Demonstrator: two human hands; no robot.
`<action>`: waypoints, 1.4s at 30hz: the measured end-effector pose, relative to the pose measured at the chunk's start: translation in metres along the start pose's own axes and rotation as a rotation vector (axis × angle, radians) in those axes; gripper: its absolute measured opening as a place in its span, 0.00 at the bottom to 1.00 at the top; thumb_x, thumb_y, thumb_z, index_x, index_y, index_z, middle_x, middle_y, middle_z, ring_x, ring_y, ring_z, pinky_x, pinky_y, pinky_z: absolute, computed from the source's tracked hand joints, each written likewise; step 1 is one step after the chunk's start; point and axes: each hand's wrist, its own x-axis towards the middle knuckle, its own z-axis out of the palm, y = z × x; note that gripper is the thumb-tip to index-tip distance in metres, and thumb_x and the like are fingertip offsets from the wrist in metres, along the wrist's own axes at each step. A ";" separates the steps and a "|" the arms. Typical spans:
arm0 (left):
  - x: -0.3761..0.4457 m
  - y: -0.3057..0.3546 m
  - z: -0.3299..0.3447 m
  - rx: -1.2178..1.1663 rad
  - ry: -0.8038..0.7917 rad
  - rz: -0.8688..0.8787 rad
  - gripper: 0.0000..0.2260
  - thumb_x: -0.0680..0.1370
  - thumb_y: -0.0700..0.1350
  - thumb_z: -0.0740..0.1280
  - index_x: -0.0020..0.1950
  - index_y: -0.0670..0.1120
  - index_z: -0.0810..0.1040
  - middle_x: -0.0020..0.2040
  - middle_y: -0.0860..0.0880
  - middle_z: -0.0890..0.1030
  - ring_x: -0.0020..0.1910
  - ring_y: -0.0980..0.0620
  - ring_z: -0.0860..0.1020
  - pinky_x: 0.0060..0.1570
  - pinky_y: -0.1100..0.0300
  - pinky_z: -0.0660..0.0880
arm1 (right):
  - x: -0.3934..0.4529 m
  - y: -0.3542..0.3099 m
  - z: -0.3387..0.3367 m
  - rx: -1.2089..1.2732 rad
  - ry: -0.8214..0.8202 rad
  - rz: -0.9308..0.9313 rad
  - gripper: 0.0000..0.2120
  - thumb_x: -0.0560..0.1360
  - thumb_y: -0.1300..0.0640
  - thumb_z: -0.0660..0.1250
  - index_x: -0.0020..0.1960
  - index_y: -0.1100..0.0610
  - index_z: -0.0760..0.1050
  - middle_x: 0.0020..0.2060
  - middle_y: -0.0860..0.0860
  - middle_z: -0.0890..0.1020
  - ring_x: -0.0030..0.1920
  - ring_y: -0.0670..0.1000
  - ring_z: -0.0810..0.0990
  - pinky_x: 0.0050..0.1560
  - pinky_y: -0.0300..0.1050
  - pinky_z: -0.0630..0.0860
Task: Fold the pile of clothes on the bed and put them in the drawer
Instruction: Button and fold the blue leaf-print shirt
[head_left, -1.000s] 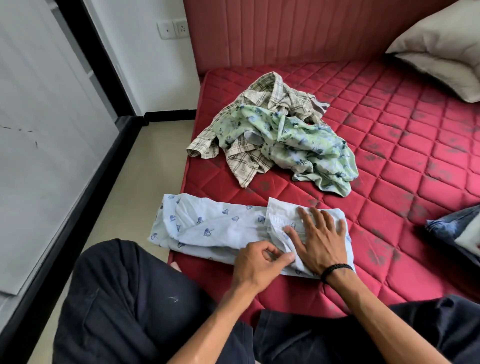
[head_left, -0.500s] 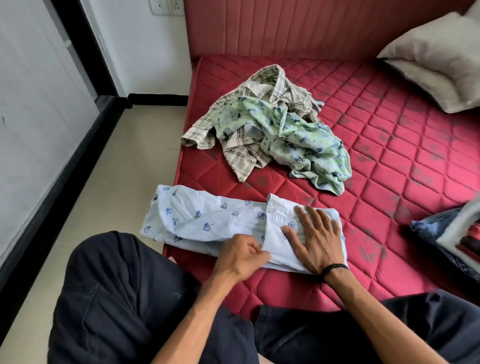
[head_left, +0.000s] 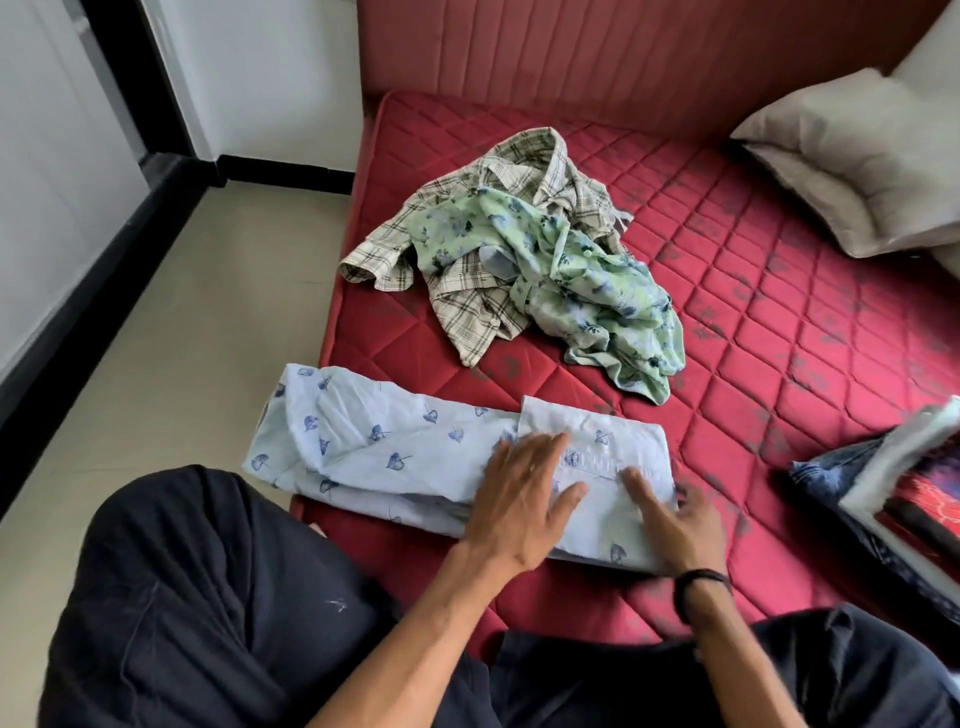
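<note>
A pale blue shirt with dark leaf prints (head_left: 395, 447) lies as a long folded strip across the near edge of the red quilted mattress (head_left: 779, 322), its left end hanging past the edge. My left hand (head_left: 519, 499) presses flat on the strip's right part, fingers straight. Beside it, my right hand (head_left: 670, 519) rests on the folded-over right end, blurred, fingers spread, a black band on the wrist. Further back lies a loose pile: a beige plaid shirt (head_left: 467, 301) with a green floral garment (head_left: 602, 291) on top.
A stack of folded clothes, denim lowest, (head_left: 893, 499) sits at the right edge. Beige pillows (head_left: 852, 161) lie at the far right against the red headboard. Tiled floor (head_left: 208, 338) runs along the bed's left. My dark-trousered knees fill the foreground.
My left hand has opened from a pinch on the fold and now lies flat on the shirt. My right hand has slid toward the right end. The view shifted left.
</note>
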 end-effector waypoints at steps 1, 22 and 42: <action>0.000 -0.002 0.009 0.124 -0.054 -0.039 0.31 0.85 0.61 0.51 0.83 0.46 0.56 0.83 0.47 0.60 0.82 0.49 0.55 0.81 0.51 0.45 | -0.002 -0.006 -0.010 0.131 -0.085 0.083 0.23 0.69 0.45 0.80 0.51 0.63 0.82 0.45 0.60 0.87 0.40 0.56 0.85 0.44 0.53 0.84; 0.010 -0.056 -0.096 -2.173 -0.257 -0.463 0.43 0.78 0.73 0.57 0.83 0.45 0.58 0.82 0.39 0.59 0.78 0.36 0.64 0.79 0.41 0.57 | -0.080 -0.112 0.040 -0.194 -0.095 -0.903 0.21 0.78 0.45 0.71 0.68 0.51 0.78 0.65 0.49 0.81 0.66 0.50 0.78 0.65 0.49 0.75; -0.010 -0.104 -0.118 -0.646 -0.024 -0.937 0.31 0.64 0.74 0.74 0.45 0.47 0.88 0.40 0.49 0.88 0.41 0.48 0.87 0.46 0.52 0.83 | -0.086 -0.038 0.150 -0.565 -0.155 -0.961 0.51 0.70 0.18 0.52 0.84 0.43 0.42 0.83 0.57 0.46 0.83 0.61 0.42 0.78 0.69 0.41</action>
